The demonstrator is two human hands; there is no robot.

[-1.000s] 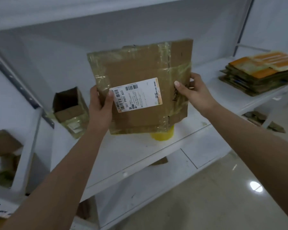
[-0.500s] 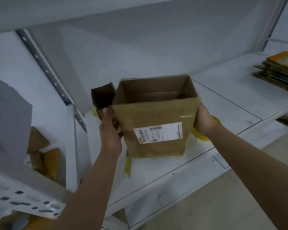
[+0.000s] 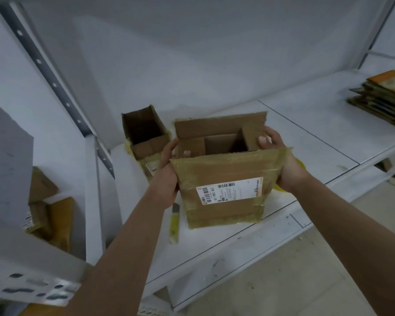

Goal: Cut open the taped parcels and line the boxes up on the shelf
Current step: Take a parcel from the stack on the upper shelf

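The white shelf [image 3: 317, 124] runs under and beyond both my hands, and on it, between them, stands the opened box [image 3: 224, 192] with its top flaps up and a shipping label facing me. My left hand [image 3: 167, 176] grips its left side, a fingertip curled over the edge into the opening; my right hand [image 3: 281, 160] clasps the right side, its fingers folded over the right inner flap. Just past my left hand, close beside this box, a smaller open box [image 3: 144, 133] already stands by the back wall. Far off to the right of my right hand lies a stack of flattened cardboard [image 3: 383, 99]. Below my left wrist a yellow-handled cutter [image 3: 175, 224] lies just beside the box's near corner. A yellow round thing [image 3: 300, 167] peeks from behind my right wrist; I cannot tell what it is.
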